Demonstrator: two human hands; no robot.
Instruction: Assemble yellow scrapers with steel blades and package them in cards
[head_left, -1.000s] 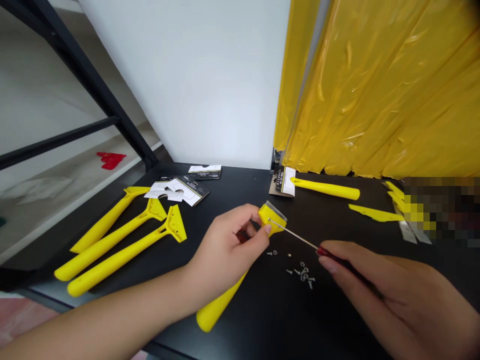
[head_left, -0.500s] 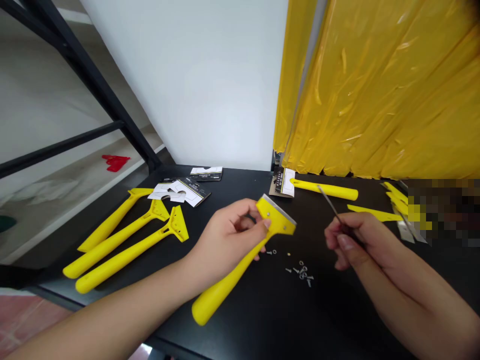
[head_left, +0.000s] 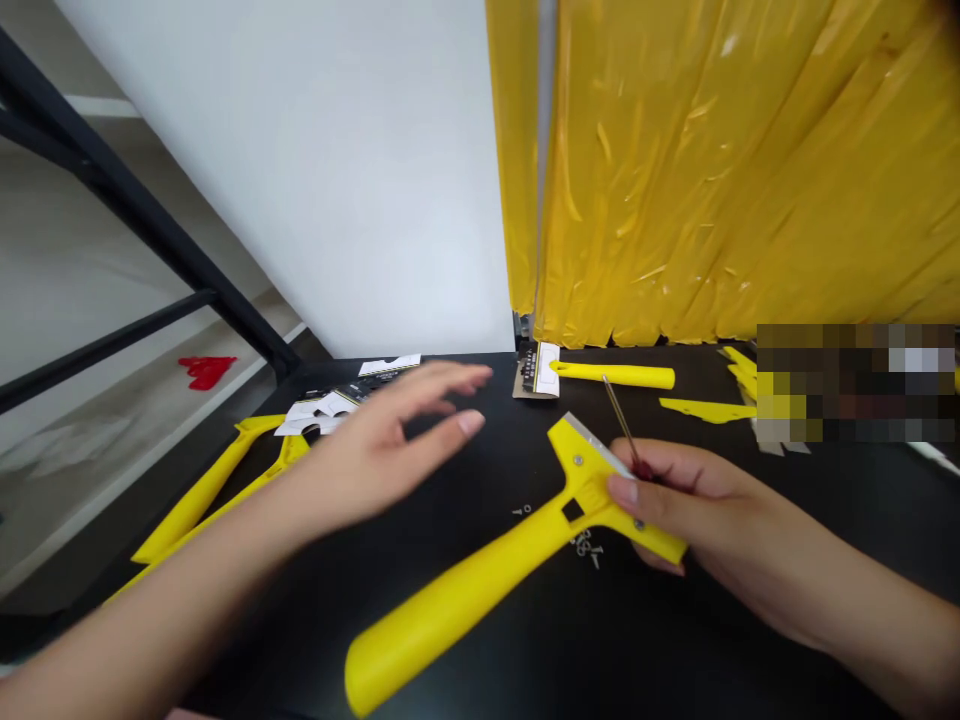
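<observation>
My right hand [head_left: 675, 500] grips a yellow scraper [head_left: 465, 590] by its head, thumb on the front face near the metal blade edge. Two screws show in that head, and the long handle slants down to the left. A thin screwdriver [head_left: 621, 420] sticks up from the same hand, its grip mostly hidden by the fingers. My left hand [head_left: 412, 430] is open in the air, fingers apart and slightly blurred, nearest to the printed cards [head_left: 319, 410]. Behind my left forearm lie yellow scraper handles [head_left: 202, 500], partly covered. Small screws and nuts [head_left: 589, 548] are scattered beneath the held scraper.
On the black table [head_left: 300, 620], another yellow handle [head_left: 622, 375] lies at the back beside a packaging card [head_left: 538, 370]. Flat yellow pieces [head_left: 709, 410] rest at the right. A white panel [head_left: 322, 180] and yellow plastic sheeting [head_left: 712, 180] stand behind. Black frame bars [head_left: 172, 240] rise at left.
The scraper has passed from my left hand to my right, which still has the screwdriver. My left hand has let go and moved left, fingers spread. The view has shifted a little.
</observation>
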